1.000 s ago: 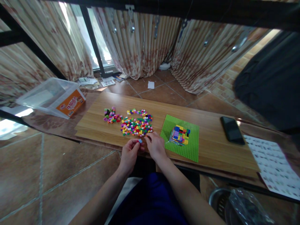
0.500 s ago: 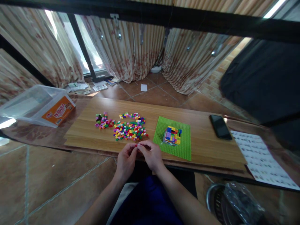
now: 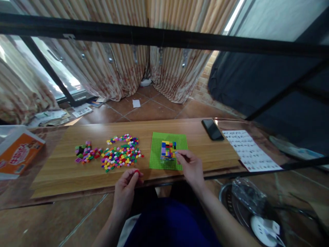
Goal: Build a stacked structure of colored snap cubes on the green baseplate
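Observation:
My left hand (image 3: 125, 188) is closed in a pinch on a small red building brick (image 3: 137, 172), low over the front edge of the table. My right hand (image 3: 191, 169) reaches to the right side of a multicoloured brick structure (image 3: 168, 151). Its thumb and forefinger are pinched at a small pale building brick, mostly hidden by the fingertips. The structure stands on a green studded baseplate (image 3: 155, 151). Left of the baseplate lies a spread of loose coloured bricks (image 3: 120, 156), and farther left a smaller pile (image 3: 87, 151), mostly pink, green and red.
A black phone (image 3: 212, 129) and a printed sheet (image 3: 250, 150) lie to the right on the wooden table (image 3: 64, 171). At the far left sits a clear plastic box with an orange label (image 3: 22, 152). A dark bar (image 3: 164, 36) crosses above the table.
My hands have separated: the right moved to the structure's right side, while the left stays near the front edge with the red brick. The view has turned right.

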Available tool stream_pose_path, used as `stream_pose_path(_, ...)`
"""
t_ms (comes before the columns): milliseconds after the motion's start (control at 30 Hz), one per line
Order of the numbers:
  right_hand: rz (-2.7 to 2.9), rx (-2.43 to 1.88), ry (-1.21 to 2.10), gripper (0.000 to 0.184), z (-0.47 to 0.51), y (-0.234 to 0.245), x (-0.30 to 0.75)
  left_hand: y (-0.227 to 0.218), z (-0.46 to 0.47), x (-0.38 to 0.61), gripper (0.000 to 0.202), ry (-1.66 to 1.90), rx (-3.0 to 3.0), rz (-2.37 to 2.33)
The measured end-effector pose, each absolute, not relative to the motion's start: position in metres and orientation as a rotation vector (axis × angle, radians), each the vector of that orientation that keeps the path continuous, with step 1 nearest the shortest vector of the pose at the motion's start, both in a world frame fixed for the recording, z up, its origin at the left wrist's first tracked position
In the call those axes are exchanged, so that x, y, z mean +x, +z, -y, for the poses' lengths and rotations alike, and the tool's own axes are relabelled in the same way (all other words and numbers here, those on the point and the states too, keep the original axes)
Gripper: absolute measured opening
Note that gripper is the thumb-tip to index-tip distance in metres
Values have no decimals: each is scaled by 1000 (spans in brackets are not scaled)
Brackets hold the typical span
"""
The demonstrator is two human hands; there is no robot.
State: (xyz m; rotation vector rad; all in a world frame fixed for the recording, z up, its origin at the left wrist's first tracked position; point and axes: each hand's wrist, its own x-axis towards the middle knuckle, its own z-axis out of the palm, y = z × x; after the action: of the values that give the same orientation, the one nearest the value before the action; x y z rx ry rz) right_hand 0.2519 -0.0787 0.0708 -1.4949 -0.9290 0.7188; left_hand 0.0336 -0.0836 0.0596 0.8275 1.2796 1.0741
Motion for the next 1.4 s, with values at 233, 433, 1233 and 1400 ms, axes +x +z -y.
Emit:
stream_pose_path(233, 1207, -1684, 473, 22, 58, 73, 274, 59, 85, 48, 37, 959, 889, -1288)
stream_pose_path(433, 1384, -1862, 325, 15, 40, 74, 260, 54, 84, 47, 39, 949, 919, -1302)
stream_pose_path(1233, 1452, -1917, 320, 17, 42, 76, 255, 37, 81, 41, 43, 898, 889, -1314)
stream_pose_path(1400, 1444, -1924, 340, 17, 38, 74, 254, 38, 81, 41, 41, 892, 896, -1303)
